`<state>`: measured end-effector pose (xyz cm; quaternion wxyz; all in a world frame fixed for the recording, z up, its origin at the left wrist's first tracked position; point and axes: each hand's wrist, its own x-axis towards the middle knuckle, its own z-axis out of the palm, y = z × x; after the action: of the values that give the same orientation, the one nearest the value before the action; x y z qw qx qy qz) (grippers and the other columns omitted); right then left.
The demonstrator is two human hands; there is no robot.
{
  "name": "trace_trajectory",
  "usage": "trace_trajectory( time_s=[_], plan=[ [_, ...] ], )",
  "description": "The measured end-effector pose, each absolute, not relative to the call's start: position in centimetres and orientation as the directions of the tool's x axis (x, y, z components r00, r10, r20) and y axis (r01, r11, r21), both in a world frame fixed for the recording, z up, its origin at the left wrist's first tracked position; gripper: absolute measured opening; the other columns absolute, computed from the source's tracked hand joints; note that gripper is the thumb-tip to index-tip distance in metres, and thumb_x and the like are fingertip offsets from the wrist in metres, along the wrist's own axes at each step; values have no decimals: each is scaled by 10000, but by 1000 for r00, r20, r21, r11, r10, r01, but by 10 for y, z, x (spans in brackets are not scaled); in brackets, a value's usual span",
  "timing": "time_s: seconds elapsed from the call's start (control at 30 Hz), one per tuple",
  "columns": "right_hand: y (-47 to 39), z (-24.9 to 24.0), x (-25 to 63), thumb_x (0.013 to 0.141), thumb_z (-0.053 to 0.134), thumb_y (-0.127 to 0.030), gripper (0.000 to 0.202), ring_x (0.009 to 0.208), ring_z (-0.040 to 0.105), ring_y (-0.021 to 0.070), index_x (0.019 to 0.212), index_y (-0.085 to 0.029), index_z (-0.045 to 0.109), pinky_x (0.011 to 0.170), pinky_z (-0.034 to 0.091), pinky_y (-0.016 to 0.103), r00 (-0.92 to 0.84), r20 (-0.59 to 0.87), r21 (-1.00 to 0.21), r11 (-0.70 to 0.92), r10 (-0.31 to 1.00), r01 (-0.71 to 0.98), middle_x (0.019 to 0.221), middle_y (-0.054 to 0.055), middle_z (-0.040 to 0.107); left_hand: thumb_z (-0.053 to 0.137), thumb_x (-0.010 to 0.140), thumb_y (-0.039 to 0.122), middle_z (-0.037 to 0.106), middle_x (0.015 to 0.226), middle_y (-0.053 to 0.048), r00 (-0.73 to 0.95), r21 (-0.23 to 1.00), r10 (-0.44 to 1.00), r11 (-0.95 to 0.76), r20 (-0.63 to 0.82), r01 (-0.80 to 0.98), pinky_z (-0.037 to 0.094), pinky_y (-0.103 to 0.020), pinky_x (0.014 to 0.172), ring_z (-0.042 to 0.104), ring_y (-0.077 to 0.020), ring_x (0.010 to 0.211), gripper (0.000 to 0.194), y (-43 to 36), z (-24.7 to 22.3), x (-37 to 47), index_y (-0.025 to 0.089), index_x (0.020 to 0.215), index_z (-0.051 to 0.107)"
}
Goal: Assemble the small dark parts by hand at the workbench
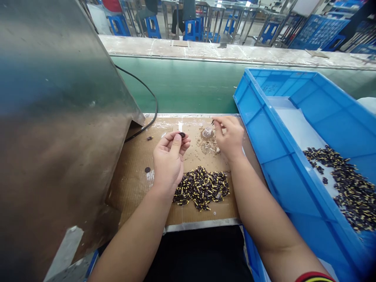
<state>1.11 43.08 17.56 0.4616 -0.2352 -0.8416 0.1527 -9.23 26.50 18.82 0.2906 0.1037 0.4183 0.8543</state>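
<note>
Between thumb and fingers, my left hand [170, 156] holds a small dark round disc [182, 134] above the cardboard-covered bench. My right hand [229, 135] is to its right, thumb and forefinger pinched on a small dark piece [213, 122] whose shape is hard to make out. Below and between the hands lies a pile of small dark and yellow parts [202, 188]. A small clear round object [207, 132] sits on the cardboard [132, 188] by my right hand. Another dark disc [147, 170] lies to the left of my left hand.
A large metal housing [58, 117] stands at the left, with a black cable [152, 96] looping from it. A blue crate [255, 113] holding many similar parts [349, 188] is at the right. Beyond the bench runs a green belt [188, 84]; people sit farther back.
</note>
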Motion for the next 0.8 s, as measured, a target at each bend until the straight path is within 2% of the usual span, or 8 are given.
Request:
trace_trajectory(
  time_s=[0.13,0.27,0.4,0.5,0.57,0.63,0.7,0.8],
  plan=[
    [418,202,20,1042,444,-309,305,1109,629,274,1192,-264,706,905,544,470,-206,788,-509,803,580,311,1158,95,705,804,811,204,730,919,-77,-822,778,566,-488,-64,-396,585,-230,832,702,-115,830,153,267,186,-93,143,911,705],
    [421,202,18,1026,459,-314,295,966,673,277,1085,-270,745,865,555,497,-429,719,-461,837,547,296,976,71,745,792,822,220,736,918,-95,-809,758,584,-497,-70,-423,596,-272,864,722,-150,874,162,268,186,-93,135,898,678],
    [423,200,18,999,509,-303,257,1062,657,289,1126,-256,727,935,530,507,-279,755,-502,797,593,335,1110,84,736,775,840,220,741,906,-107,-788,735,609,-497,-84,-462,598,-284,846,729,-162,871,170,267,186,-93,140,919,648],
    [422,202,18,947,569,-295,194,932,683,276,987,-233,748,874,549,495,-330,675,-565,750,660,343,999,82,748,805,806,193,744,931,-98,-753,695,646,-484,-126,-532,589,-255,848,724,-142,873,171,266,185,-96,141,882,661],
    [416,203,19,921,602,-308,168,822,686,242,941,-224,747,815,569,465,-369,591,-661,693,717,288,919,67,746,841,770,184,747,954,-90,-711,658,683,-460,-167,-596,585,-227,847,722,-130,882,182,265,184,-98,142,853,685],
    [405,206,20,926,609,-340,180,809,691,214,1001,-232,732,776,591,422,-385,494,-815,569,780,107,952,58,746,866,751,198,751,969,-78,-677,634,712,-439,-187,-637,581,-198,832,718,-115,879,183,264,183,-101,149,845,716],
    [390,209,23,925,622,-363,171,845,709,202,1020,-252,711,770,613,395,-507,361,-930,343,782,-134,978,47,749,883,742,231,755,981,-67,-662,631,727,-430,-181,-645,577,-178,815,713,-101,865,190,265,180,-103,162,852,744],
    [367,213,26,897,667,-344,89,969,730,217,945,-277,700,861,630,421,-738,201,-950,-54,645,-306,962,26,756,904,717,287,758,972,-62,-691,688,714,-446,-111,-572,574,-185,800,708,-102,848,224,266,176,-103,182,859,767]
  ],
)
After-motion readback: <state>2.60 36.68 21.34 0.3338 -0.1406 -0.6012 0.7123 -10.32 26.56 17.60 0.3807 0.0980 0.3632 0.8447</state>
